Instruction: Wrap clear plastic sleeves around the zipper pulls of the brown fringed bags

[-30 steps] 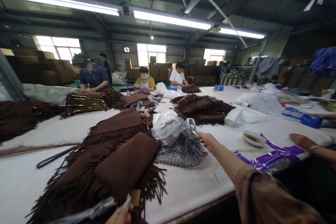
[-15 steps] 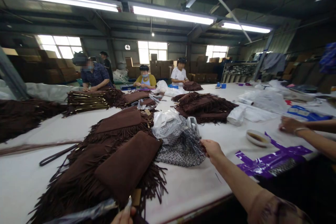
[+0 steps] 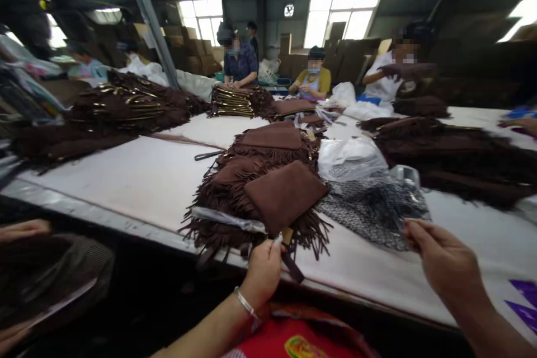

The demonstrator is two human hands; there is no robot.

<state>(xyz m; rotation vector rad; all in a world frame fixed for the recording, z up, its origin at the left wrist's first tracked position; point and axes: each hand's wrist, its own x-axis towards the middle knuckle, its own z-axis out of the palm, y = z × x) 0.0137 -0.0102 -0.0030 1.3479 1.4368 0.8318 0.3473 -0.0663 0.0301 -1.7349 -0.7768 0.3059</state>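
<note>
My left hand (image 3: 265, 268) is closed at the near corner of a brown fringed clutch bag (image 3: 287, 193), pinching a small pale wrapped piece. A tan tag (image 3: 287, 235) and the brown end of a strap (image 3: 292, 267) show by the fingers. A plastic-wrapped strap (image 3: 229, 219) lies across the fringe to the left. My right hand (image 3: 444, 257) is also closed, its fingertips together at the edge of a black-and-white woven cloth (image 3: 361, 207); what they pinch is hidden. Clear plastic bags (image 3: 350, 159) and a tape dispenser (image 3: 406, 174) lie on the cloth.
More brown fringed bags are heaped at the left (image 3: 138, 103) and right (image 3: 461, 151) of the white table (image 3: 142, 179). Several co-workers sit or stand across it. At lower left, another person's hands (image 3: 25, 230) hold dark material. Purple plastic (image 3: 524, 307) lies at the right edge.
The view has swung left and down, so my left hand and forearm now show fully. Both hands stay closed beside the same bag and cloth. A co-worker opposite has lifted a brown bag.
</note>
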